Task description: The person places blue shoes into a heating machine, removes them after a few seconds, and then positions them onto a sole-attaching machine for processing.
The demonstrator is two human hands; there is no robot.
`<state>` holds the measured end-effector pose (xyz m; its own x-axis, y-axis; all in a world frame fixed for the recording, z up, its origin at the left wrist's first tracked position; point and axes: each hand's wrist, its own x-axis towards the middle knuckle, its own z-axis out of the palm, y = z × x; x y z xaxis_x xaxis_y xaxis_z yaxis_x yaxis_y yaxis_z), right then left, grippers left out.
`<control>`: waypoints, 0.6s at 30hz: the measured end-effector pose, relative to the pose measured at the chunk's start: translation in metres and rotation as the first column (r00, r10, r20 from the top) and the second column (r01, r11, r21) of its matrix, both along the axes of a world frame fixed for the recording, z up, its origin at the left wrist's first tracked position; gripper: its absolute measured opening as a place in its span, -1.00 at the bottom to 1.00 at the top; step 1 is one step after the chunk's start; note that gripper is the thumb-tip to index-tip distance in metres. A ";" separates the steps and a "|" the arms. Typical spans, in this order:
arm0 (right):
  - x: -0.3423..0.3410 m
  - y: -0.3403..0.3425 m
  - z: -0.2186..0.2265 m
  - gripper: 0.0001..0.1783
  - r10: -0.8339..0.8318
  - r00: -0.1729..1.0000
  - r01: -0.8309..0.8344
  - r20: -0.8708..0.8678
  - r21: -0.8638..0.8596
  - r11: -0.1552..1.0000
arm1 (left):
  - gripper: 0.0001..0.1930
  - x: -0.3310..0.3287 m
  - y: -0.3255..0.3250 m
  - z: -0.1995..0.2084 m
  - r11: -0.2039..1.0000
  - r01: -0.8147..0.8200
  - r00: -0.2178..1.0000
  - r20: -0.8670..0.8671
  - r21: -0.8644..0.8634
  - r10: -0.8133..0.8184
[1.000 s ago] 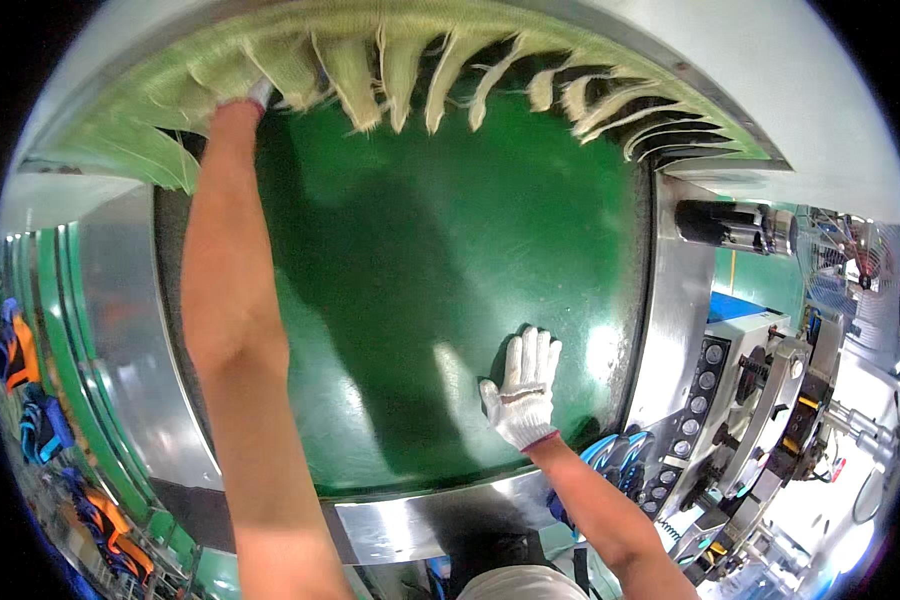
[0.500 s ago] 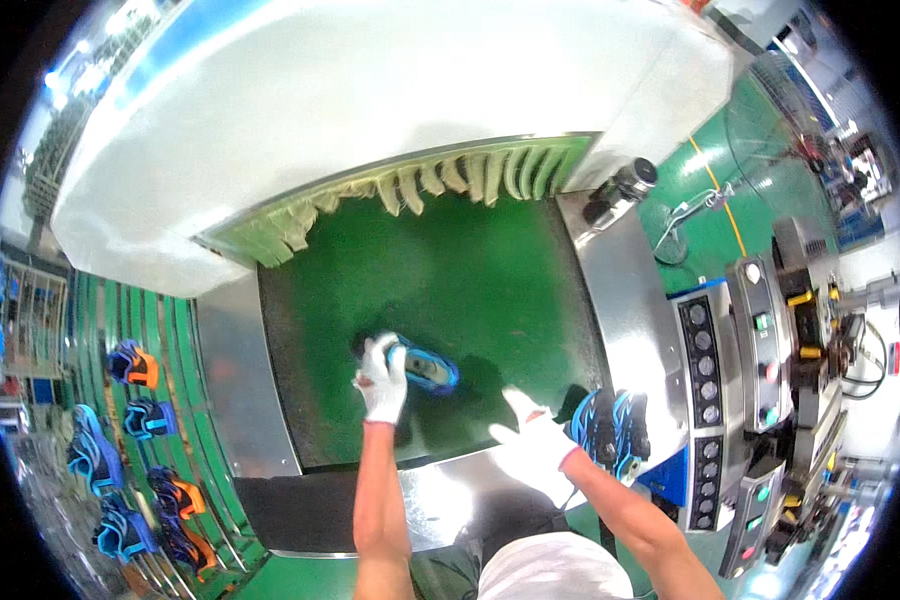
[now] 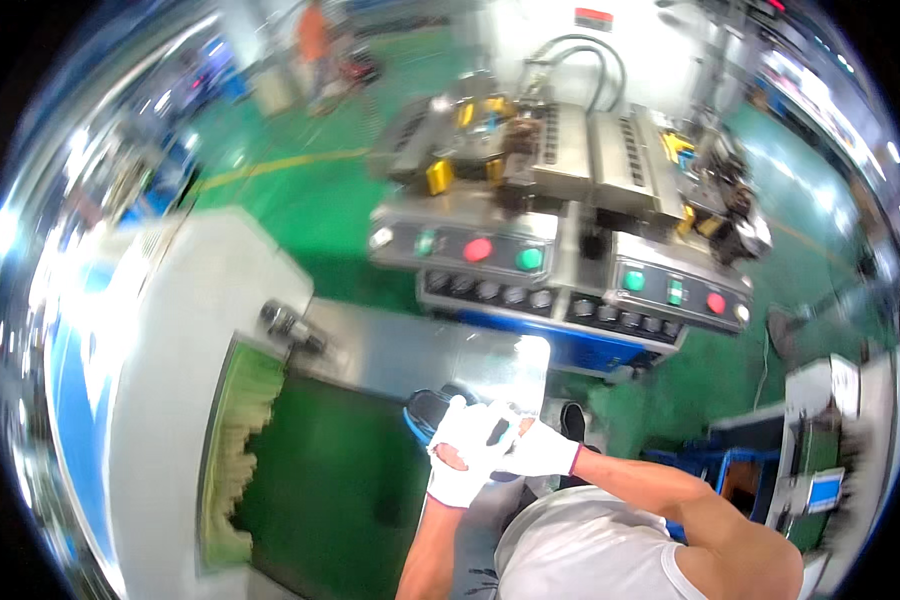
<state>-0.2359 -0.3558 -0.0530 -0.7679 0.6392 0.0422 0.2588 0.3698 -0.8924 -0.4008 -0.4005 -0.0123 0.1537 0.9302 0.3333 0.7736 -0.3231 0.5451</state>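
Note:
My white-gloved left hand [image 3: 462, 455] is closed over the near end of a black shoe [image 3: 427, 410] with blue trim, at the edge between the green belt and the metal border. Pressed against it from the right is my right hand [image 3: 538, 448], also in a white glove and closed. A small dark patch shows between the two gloves; what it belongs to cannot be made out. The left hand covers part of the shoe and hides some of the right fingers.
A green conveyor belt [image 3: 320, 480] runs into a white machine housing [image 3: 170, 370] with a fringed curtain [image 3: 232, 460] at left. Beyond the metal border [image 3: 400, 350] stands a press machine with a button panel [image 3: 470, 245]. A person in orange [image 3: 312, 45] is far off.
My view has swung right, bringing the press to the front. The left hand has left the blue shoe on the mid-belt, and both hands have come together at the belt's border.

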 end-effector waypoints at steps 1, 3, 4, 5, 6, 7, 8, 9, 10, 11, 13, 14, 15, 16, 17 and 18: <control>0.024 0.010 0.003 -0.39 -0.104 0.986 0.101 -0.134 -0.032 0.994 | -0.78 0.025 0.022 0.020 0.997 0.076 0.997 0.012 -0.010 -0.076; 0.078 0.030 -0.007 -0.38 -0.271 0.942 0.174 -0.198 -0.402 0.899 | -0.52 0.073 0.058 0.048 0.980 0.180 0.984 -0.032 0.085 -0.177; 0.089 0.038 0.012 -0.38 -0.315 0.938 0.211 -0.143 -0.486 0.848 | -0.48 0.082 0.075 0.061 0.969 0.236 0.972 -0.006 0.077 -0.236; 0.110 0.045 0.020 -0.37 -0.369 0.925 0.265 -0.086 -0.552 0.791 | -0.44 0.103 0.092 0.078 0.955 0.287 0.956 0.036 0.074 -0.290; 0.131 0.051 0.031 -0.37 -0.400 0.916 0.332 0.009 -0.575 0.747 | -0.35 0.120 0.105 0.092 0.935 0.299 0.953 -0.006 0.191 -0.303; 0.152 0.049 0.049 -0.34 -0.590 0.755 0.167 -0.287 -0.786 0.595 | -0.33 0.136 0.120 0.104 0.928 0.276 0.960 -0.031 0.249 -0.277; 0.176 0.053 0.047 -0.30 -0.651 0.697 0.134 -0.301 -0.837 0.531 | -0.33 0.152 0.136 0.108 0.922 0.248 0.962 0.039 0.298 -0.271; 0.199 0.056 0.046 -0.25 -0.709 0.634 0.100 -0.308 -0.877 0.471 | -0.34 0.168 0.152 0.109 0.914 0.215 0.957 0.111 0.344 -0.266; 0.224 0.059 0.042 -0.21 -0.767 0.563 0.059 -0.306 -0.911 0.407 | -0.36 0.184 0.166 0.106 0.927 0.178 0.956 0.168 0.330 -0.243; 0.240 0.061 0.064 -0.21 -0.793 0.492 -0.002 -0.359 -0.912 0.411 | -0.40 0.194 0.180 0.100 0.951 0.150 0.936 0.271 0.270 -0.225; 0.273 0.067 0.079 -0.26 -0.852 0.385 -0.005 -0.355 -0.924 0.382 | -0.43 0.218 0.203 0.086 0.992 0.105 0.870 0.478 0.068 -0.125; 0.291 0.069 0.074 -0.30 -0.856 0.342 0.000 -0.387 -0.911 0.412 | -0.45 0.232 0.213 0.078 0.991 0.130 0.794 0.600 -0.020 -0.092; 0.308 0.071 0.062 -0.32 -0.875 0.315 0.000 -0.368 -0.922 0.388 | -0.46 0.246 0.225 0.072 0.988 0.153 0.748 0.656 -0.021 -0.102; 0.321 0.075 0.070 -0.33 -0.897 0.258 0.009 -0.360 -0.927 0.374 | -0.45 0.258 0.234 0.067 0.983 0.159 0.746 0.664 -0.094 -0.057; 0.332 0.079 0.077 -0.34 -0.915 0.200 0.015 -0.350 -0.933 0.360 | -0.45 0.267 0.243 0.063 0.973 0.162 0.745 0.667 -0.166 -0.010; 0.346 0.079 0.064 -0.39 -0.924 0.181 0.050 -0.335 -0.936 0.349 | -0.43 0.273 0.253 0.059 0.964 0.198 0.741 0.671 -0.178 -0.028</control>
